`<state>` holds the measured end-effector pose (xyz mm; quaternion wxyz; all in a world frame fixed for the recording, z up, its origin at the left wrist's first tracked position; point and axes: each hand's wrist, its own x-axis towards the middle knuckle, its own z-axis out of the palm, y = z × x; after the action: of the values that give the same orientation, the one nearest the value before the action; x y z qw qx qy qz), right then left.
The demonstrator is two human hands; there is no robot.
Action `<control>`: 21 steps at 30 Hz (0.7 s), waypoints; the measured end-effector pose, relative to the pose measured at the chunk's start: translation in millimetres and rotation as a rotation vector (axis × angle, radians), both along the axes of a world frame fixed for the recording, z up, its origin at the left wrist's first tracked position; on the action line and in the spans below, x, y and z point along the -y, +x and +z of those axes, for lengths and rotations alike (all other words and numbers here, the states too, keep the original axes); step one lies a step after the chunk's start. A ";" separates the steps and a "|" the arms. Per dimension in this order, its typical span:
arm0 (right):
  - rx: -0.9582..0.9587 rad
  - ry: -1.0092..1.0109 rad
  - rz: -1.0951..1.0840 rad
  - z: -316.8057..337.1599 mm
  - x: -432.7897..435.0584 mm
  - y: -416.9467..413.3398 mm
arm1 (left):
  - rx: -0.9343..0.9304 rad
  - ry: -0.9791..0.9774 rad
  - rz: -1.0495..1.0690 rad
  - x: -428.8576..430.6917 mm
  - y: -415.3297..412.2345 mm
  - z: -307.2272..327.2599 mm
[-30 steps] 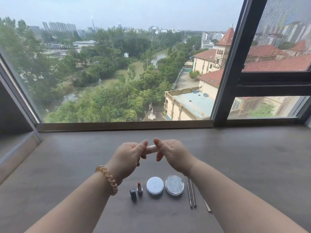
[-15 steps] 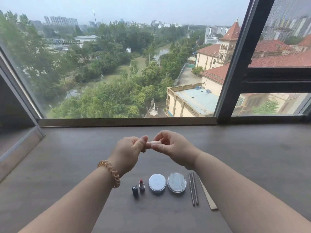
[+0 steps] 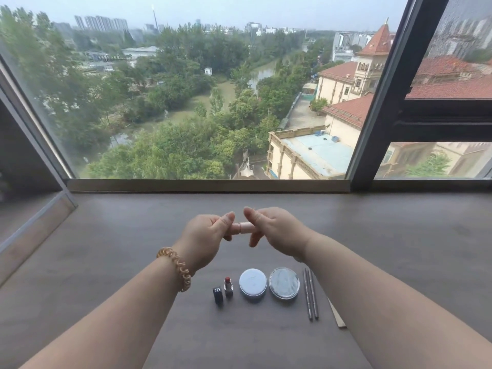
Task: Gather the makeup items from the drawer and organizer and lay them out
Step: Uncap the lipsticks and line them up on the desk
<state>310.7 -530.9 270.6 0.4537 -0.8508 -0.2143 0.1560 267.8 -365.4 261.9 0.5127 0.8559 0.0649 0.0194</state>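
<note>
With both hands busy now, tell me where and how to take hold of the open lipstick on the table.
Grip the open lipstick by its silver base, from above, fingers either side. It stands upright with the red bullet exposed on top, and the black cap sits close on its left.

The pink tube's [image 3: 242,228] ends hide inside both hands; the right forearm covers the beige stick [image 3: 337,316].

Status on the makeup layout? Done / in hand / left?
Done: dark cap, open red lipstick, white compact, clear round lid, two pencils and a tan stick lie in a row on the table.
In hand: left hand and right hand hold a pink tube above the row.
Left: setting the tube down. Drawer and organizer are out of view.
</note>
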 end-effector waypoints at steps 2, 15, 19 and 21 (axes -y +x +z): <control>0.025 -0.055 0.022 0.0 -0.9 1.5 | -0.011 0.016 -0.021 1.3 -1.2 0.0; 0.109 -0.013 0.055 -4.7 -6.3 -1.4 | 0.062 0.277 -0.013 -15.3 -9.8 -1.0; 0.423 -0.120 0.053 -7.5 -7.7 -3.7 | -0.023 -0.048 -0.008 -18.3 -13.4 -5.2; 0.556 -0.174 0.037 -9.7 -10.1 -5.9 | -0.073 -0.101 -0.011 -20.7 -14.5 -6.6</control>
<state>304.8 -520.8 260.9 0.3002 -0.8925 -0.3319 -0.0569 253.2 -344.7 255.3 0.5526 0.8294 0.0796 -0.0180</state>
